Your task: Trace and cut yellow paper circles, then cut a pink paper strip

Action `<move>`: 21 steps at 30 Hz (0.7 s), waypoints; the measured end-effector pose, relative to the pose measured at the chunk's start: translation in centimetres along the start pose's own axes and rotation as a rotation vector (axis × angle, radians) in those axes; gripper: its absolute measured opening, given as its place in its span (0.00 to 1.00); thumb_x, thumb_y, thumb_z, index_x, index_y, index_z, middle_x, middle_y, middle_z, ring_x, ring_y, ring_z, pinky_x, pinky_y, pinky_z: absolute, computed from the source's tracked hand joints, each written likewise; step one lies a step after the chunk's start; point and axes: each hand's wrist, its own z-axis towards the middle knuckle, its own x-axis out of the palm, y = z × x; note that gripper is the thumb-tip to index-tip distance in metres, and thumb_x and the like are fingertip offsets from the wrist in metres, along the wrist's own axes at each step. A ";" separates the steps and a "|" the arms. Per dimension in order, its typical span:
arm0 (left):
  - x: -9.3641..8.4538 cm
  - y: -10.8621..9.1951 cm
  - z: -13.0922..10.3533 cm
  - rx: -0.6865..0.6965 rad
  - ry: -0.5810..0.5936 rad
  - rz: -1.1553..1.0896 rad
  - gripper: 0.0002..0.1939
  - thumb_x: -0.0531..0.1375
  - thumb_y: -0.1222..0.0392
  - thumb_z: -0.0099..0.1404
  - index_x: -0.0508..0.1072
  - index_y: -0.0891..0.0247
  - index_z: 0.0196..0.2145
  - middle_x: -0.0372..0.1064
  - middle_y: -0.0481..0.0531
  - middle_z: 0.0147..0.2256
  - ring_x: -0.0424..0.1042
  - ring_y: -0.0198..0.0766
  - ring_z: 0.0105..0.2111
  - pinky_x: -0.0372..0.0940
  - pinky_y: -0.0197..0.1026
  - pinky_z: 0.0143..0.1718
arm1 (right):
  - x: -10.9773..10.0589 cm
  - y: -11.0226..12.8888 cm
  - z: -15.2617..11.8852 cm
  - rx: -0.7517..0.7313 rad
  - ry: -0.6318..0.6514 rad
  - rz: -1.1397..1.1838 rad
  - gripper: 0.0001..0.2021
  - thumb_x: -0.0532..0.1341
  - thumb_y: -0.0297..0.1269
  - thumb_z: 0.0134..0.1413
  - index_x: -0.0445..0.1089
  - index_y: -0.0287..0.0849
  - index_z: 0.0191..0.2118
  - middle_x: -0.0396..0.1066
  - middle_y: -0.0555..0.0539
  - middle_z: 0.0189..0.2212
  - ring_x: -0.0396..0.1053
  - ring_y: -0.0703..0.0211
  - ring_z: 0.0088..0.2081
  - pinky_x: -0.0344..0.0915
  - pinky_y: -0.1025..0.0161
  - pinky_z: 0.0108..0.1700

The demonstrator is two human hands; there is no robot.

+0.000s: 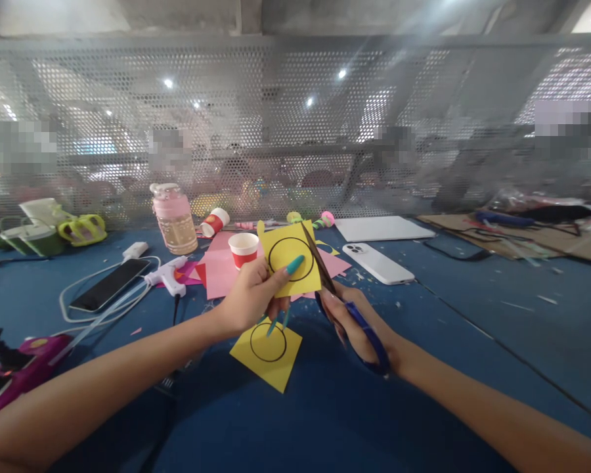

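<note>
Currently yellow paper point(303, 236) in left hand point(251, 295)

The left hand point(251, 292) had long, slender false-looking nails in a solid teal, with a slight gloss. The thumbnail point(295, 265) was the clearest of them, wide at its base and narrowing to a tapered tip well past the end of the thumb. The nails below it were narrower, in the same teal. The right hand point(359, 328) was partly blurred, its nail finish hard to tell. Both the left forearm point(128, 374) and the right forearm point(473, 394) were bare and slim.
</note>
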 end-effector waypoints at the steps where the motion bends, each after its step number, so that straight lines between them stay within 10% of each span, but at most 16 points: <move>1: -0.1 0.0 0.0 0.004 0.002 0.008 0.19 0.57 0.46 0.57 0.61 0.64 0.22 0.63 0.42 0.13 0.57 0.23 0.08 0.49 0.27 0.08 | 0.0 0.0 -0.1 0.022 -0.007 0.005 0.18 0.46 0.53 0.58 0.56 0.44 0.26 0.52 0.57 0.11 0.52 0.67 0.14 0.50 0.66 0.18; 21: -1.5 -0.7 0.7 -0.074 0.163 0.116 0.21 0.57 0.46 0.59 0.63 0.65 0.17 0.63 0.45 0.12 0.57 0.23 0.08 0.49 0.27 0.09 | -0.1 -0.8 -0.3 0.055 -0.019 0.030 0.19 0.49 0.56 0.55 0.58 0.45 0.25 0.53 0.56 0.13 0.52 0.66 0.14 0.50 0.66 0.17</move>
